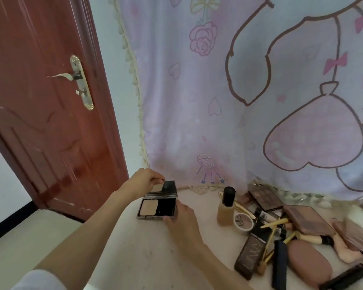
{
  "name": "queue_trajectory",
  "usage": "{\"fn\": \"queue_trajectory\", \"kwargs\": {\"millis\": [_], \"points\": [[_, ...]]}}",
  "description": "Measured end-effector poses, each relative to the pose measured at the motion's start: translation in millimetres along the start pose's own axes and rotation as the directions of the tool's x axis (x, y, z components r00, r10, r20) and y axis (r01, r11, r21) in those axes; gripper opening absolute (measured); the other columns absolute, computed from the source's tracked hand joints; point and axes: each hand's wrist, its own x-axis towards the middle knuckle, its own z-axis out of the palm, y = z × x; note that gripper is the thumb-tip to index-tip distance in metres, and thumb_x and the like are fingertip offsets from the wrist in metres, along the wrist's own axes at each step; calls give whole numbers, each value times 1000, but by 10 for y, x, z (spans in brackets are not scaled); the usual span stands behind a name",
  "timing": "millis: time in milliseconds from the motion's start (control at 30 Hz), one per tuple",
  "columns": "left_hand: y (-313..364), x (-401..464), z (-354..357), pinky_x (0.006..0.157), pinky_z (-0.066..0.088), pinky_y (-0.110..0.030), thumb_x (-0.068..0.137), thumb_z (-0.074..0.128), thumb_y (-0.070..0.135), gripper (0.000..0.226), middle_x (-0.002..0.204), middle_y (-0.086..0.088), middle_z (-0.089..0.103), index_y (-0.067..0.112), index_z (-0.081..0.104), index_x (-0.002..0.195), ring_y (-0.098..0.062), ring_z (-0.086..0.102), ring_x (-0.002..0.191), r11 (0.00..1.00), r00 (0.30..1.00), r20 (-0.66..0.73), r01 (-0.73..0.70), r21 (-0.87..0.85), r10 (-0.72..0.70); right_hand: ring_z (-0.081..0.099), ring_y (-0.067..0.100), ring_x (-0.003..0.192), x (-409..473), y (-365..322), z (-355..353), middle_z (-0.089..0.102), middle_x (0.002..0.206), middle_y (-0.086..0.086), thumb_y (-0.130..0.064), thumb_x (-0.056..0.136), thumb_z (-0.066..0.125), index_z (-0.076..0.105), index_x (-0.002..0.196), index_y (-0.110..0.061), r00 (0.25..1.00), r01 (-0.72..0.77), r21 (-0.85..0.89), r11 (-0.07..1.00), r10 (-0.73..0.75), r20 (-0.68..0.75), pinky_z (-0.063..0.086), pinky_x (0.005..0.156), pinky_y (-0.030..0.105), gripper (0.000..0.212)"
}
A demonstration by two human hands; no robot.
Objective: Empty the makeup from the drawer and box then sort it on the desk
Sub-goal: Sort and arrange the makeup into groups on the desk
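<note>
Head view: open powder compact (pixel 158 205) sat at the desk's (pixel 138 254) far left edge — lid pinched by left hand (pixel 144 181), base gripped by right hand (pixel 179 218). Could have slipped off, being so near the edge — or snapped at the hinge.

Place: a room in a home, likely a bedroom.
Door: red-brown panelled door (pixel 40 114) with an ornate lever handle (pixel 80 80).
Wall: pastel cartoon hanging (pixel 239 91) with hearts and roses.
Desk: pale desk (pixel 138 243) strewn with makeup (pixel 281 227).
</note>
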Motion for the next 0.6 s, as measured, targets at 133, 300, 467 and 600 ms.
{"fn": "queue_trajectory", "kwargs": {"millis": [133,300,467,600], "points": [[-104,225,100,80,36,-13,93,53,11,22,108,-6,68,8,69,107,-20,60,97,999,1000,14,-19,-36,20,10,18,144,169,72,147,20,155,0,-60,77,9,13,148,-16,999,29,-390,921,-15,40,-2,116,32,84],[-245,487,175,85,35,-14,92,54,10,22,112,-6,67,7,68,109,-20,59,104,996,998,-56,-36,-77,32,2,16,145,457,71,175,9,158,0,-56,92,21,5,150,-15,1000,4,-453,891,0,9,-10,115,37,72],[-407,746,204,82,40,-32,89,60,19,18,100,-6,65,17,73,100,-25,55,97,996,982,-172,-61,71,73,0,17,145,698,86,267,7,158,-1,-54,93,30,9,149,-19,997,-34,-424,905,0,-80,-10,114,39,69],[-508,875,236,87,41,-37,83,66,17,14,100,-8,61,18,74,94,-26,50,100,998,942,-329,-53,23,58,4,17,144,899,101,323,16,155,-2,-60,88,37,21,145,-24,986,-53,-387,921,-12,-165,-9,114,41,69]]}}
